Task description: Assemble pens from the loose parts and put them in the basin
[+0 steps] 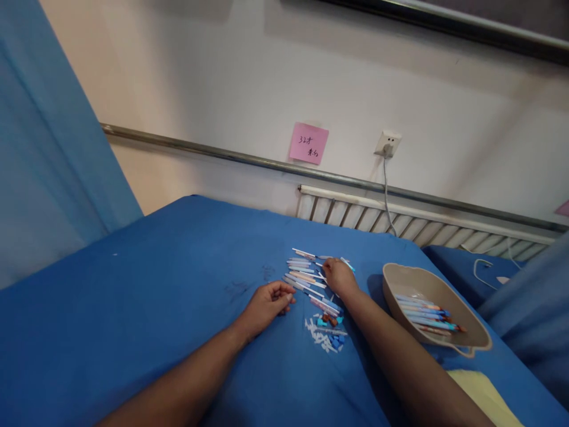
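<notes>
Several pen barrels [302, 276] and thin white sticks lie in loose rows on the blue sheet. My right hand [340, 277] reaches in over their right side, fingers bent down and pinched together; what they hold is hidden. A light-blue-tipped stick [348, 264] shows just beyond its knuckles. To the left of the row, my left hand [270, 299] rests near the barrel ends, fingers loosely curled with nothing visible in them. Nearer to me is a pile of small white pieces [317, 335], with blue caps [336, 340] and brown pieces [329, 320].
A beige basin [462, 308] holding assembled pens [424, 313] stands at the right, beside my right forearm. Yellow paper [482, 394] lies in front of it. Behind the blue-covered bed [178, 267] are a radiator [340, 210], a metal rail and a socket with a cable.
</notes>
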The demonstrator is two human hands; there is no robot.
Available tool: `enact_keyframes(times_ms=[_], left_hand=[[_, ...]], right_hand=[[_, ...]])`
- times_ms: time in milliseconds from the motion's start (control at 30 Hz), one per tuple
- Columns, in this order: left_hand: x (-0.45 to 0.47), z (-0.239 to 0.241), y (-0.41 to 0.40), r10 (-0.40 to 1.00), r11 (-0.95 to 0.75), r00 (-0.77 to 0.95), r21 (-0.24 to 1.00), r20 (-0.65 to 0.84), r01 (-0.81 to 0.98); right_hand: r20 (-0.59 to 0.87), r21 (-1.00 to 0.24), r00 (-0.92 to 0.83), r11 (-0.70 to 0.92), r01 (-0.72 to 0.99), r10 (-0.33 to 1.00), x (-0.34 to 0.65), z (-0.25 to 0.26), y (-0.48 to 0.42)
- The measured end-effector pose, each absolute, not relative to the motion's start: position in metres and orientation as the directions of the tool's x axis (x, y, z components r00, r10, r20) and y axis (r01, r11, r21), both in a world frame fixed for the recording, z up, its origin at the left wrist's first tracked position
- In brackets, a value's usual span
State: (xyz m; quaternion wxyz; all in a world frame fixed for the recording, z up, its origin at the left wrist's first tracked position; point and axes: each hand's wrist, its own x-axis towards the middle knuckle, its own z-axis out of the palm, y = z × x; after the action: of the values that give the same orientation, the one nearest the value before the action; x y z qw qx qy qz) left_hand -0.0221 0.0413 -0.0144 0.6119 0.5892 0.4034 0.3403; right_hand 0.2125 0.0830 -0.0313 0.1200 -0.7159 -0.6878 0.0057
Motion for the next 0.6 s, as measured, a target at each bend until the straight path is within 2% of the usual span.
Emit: enact_keyframes(times_ms=[600], left_hand=[[-0.0214, -0.0156, 0.0415, 0.890, 0.069, 0.449, 0.996, -0.086, 0.053]], right_hand=[[0.155, -0.195, 0.067, -0.036, 0.980, 0.986, 0.2162, -0.0320, 0.0824]])
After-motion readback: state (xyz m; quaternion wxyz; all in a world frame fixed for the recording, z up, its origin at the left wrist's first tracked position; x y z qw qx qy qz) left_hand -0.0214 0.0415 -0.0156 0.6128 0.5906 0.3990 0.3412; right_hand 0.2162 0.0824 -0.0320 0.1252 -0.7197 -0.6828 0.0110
